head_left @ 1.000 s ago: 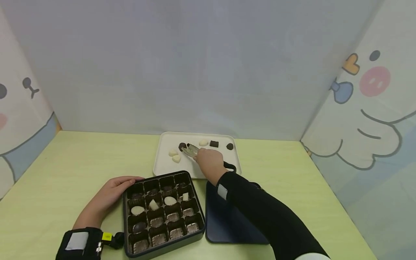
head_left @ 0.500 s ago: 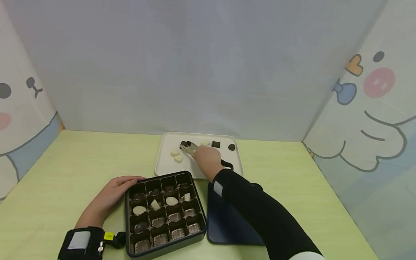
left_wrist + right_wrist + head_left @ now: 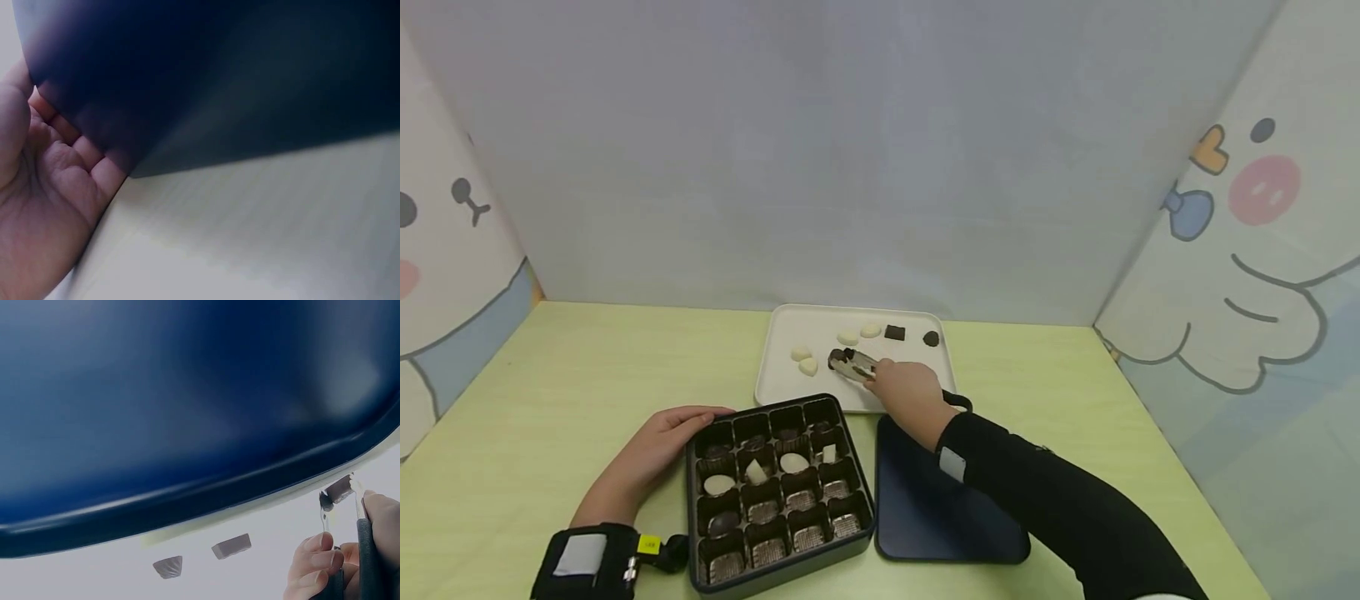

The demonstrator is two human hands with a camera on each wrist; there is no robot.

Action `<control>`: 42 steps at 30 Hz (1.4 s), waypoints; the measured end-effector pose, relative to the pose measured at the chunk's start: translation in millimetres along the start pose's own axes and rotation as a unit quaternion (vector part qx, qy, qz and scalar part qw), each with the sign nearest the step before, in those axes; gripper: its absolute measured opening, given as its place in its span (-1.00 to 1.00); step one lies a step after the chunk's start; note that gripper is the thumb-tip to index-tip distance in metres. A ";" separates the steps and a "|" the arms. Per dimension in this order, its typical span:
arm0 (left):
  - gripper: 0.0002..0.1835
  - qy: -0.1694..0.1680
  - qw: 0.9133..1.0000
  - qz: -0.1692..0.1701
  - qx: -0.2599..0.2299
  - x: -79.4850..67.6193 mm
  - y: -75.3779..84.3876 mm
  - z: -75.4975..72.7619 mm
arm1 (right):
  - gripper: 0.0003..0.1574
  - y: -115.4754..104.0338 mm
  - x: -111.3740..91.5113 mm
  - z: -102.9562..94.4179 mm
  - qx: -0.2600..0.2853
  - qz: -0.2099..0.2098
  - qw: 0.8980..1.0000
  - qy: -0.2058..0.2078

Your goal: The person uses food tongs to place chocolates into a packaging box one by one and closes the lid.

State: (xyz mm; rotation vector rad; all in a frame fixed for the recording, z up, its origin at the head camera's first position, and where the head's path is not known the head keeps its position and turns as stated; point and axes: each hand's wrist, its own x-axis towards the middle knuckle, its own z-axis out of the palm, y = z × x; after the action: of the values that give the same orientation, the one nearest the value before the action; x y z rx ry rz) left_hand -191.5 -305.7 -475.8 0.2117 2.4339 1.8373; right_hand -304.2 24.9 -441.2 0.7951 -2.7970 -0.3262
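Head view: right hand point(image 3: 912, 392) grips tongs point(image 3: 859, 367) pinching 1 dark piece point(image 3: 339, 489), beyond the box point(image 3: 805, 561) the left hand point(image 3: 661, 443) holds

Across the far edge of my surface point(image 3: 1022, 400), I face a plain grey cloth backdrop point(image 3: 820, 158). Along the left edge I have a panel point(image 3: 445, 283) printed with a white cartoon animal; along the right edge, a second panel point(image 3: 1262, 283) shows a pink snout. A navy lid point(image 3: 936, 521) with rounded corners lies flat, well in from the right edge.
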 end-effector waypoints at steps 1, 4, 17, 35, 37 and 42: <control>-0.58 0.000 1.000 -0.001 0.000 -0.1 0.1 -0.2 | -0.48 1.9 -4.3 -0.1 0.002 -0.005 1.000 0.006; -0.58 -0.002 1.000 -0.001 0.000 0.0 0.1 -1.4 | -0.50 6.8 -16.6 -2.5 0.018 -0.013 1.000 0.016; -0.56 0.001 1.000 -0.011 -0.010 0.5 -1.0 -1.4 | -0.51 32.4 -57.2 -9.6 0.017 -0.037 0.999 0.032; -0.57 0.000 1.000 -0.005 -0.010 -1.8 1.2 -4.5 | -0.49 -5.2 -95.9 -64.2 0.011 -0.151 0.976 0.158; -0.56 0.000 1.000 -0.007 -0.015 -2.0 1.3 -4.2 | -0.48 -12.6 -99.7 -67.0 0.004 -0.167 0.973 0.162; -0.56 0.001 1.000 -0.013 -0.016 -2.2 1.5 -4.5 | -0.46 -28.1 -106.0 -70.2 0.000 -0.208 0.962 0.178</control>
State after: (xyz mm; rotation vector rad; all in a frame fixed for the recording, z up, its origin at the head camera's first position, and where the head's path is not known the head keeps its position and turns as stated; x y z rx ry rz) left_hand -189.9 -310.0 -473.2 0.1760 2.3940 1.8654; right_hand -183.8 47.8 -397.2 1.2998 -2.2838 -0.2203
